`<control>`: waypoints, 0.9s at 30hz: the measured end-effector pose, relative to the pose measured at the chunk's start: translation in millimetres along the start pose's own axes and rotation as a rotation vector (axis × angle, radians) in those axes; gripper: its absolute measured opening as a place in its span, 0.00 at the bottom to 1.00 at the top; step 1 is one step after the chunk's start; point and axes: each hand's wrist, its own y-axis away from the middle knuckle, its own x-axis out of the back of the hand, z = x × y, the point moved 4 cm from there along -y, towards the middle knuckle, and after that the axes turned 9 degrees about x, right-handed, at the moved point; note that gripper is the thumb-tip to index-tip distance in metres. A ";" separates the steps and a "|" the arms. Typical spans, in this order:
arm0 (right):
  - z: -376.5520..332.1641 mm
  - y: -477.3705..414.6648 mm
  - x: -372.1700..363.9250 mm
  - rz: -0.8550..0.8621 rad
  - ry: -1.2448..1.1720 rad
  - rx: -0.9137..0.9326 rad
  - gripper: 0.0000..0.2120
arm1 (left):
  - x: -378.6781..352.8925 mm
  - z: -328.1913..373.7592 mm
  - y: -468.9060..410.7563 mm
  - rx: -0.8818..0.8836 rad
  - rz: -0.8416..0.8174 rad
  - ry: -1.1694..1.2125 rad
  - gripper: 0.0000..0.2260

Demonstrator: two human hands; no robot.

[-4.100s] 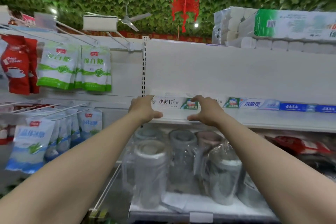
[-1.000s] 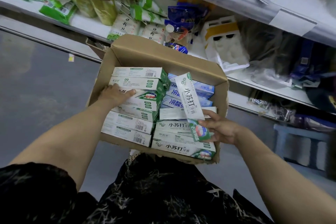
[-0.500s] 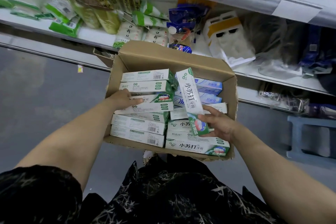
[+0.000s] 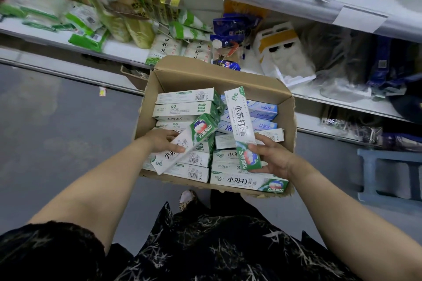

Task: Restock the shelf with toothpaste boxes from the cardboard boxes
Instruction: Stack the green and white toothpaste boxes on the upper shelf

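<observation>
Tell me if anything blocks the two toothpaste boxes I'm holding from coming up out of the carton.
Nothing visible does. The left hand grips a tilted box, the right hand an upright box, both above the stack; the cardboard box is open on top.

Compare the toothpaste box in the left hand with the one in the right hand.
The left box slants to the right; the right box points nearly straight away. The left hand grips its box mid-length, green end free; the right hand grips its box's green end. Both are white and green, same print.
</observation>
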 end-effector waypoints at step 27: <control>-71.2 117.7 -13.1 0.006 -0.266 0.611 0.27 | 71.1 164.3 172.3 -0.454 0.356 0.227 0.23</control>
